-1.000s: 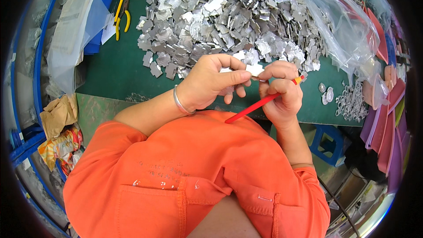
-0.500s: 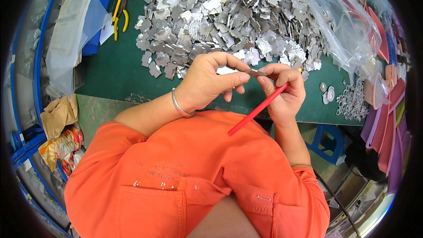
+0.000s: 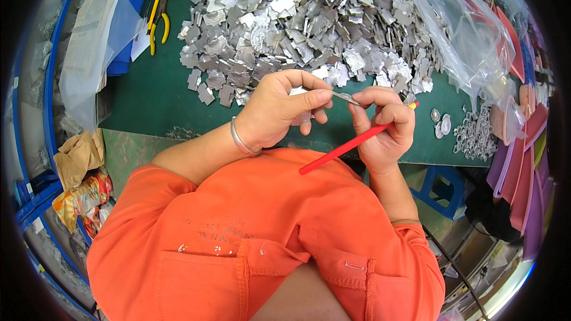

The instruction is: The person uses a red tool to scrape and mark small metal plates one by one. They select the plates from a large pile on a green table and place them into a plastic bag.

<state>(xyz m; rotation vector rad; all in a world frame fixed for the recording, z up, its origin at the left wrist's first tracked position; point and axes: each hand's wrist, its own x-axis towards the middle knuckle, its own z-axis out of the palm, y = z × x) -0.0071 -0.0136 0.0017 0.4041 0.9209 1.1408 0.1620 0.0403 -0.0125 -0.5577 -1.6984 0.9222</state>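
My left hand (image 3: 278, 104) is closed, with the thumb and forefinger pinching one end of a small thin metal piece (image 3: 345, 97). The fingertips of my right hand (image 3: 388, 128) meet the piece's other end. That hand also grips a slim red rod (image 3: 342, 150), pen-like, slanting down to the left over my orange clothing. A yellow-and-red tip shows beyond the right fingers. Past both hands lies a wide heap of flat silvery metal pieces (image 3: 309, 30). Something pale shows partly behind the left fingers; I cannot make it out.
Yellow-handled pliers (image 3: 160, 24) lie at the left by a blue bin (image 3: 126, 53) and papers. At the right are a clear plastic bag (image 3: 458, 30), round metal discs (image 3: 441, 123) and a small pile of metal rings (image 3: 474, 137). A blue stool (image 3: 443, 190) stands below the table.
The metal piece has turned between my fingers and now looks lighter and more edge-on. The red rod's lower end has shifted slightly left and up, lying flatter.
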